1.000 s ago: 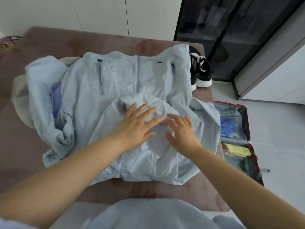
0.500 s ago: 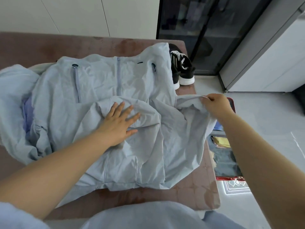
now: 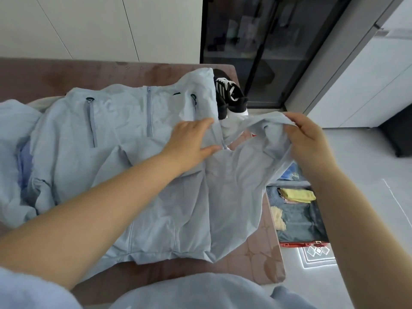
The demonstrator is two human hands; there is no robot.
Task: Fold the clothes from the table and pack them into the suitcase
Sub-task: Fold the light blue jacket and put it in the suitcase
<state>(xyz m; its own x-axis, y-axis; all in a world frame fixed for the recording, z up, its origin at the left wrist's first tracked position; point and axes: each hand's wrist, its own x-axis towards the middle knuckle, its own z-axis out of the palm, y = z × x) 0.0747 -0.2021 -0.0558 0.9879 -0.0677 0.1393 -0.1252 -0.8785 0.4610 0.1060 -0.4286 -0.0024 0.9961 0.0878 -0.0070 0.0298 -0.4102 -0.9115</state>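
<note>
Bench (image 3: 263,253) carried jacket (image 3: 124,121); left hand (image 3: 191,141) pressed flat | right hand (image 3: 310,139) gripped sleeve (image 3: 267,123) | risk: uneven pull might skew fold

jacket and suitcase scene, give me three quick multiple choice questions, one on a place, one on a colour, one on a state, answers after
1. Where is the suitcase?
A. on the floor to the right of the table
B. on a chair
C. on a shelf

2. What colour is the jacket?
A. pale blue
B. red
C. black

3. What is the right hand doing?
A. lying flat on bare wood
B. gripping a lifted part of the jacket
C. holding a shoe

Answers:
1 A, the open suitcase lies on the floor beside the table's right edge.
2 A, the fabric is pale blue all over.
3 B, its fingers curl round a raised fold of fabric.
</note>
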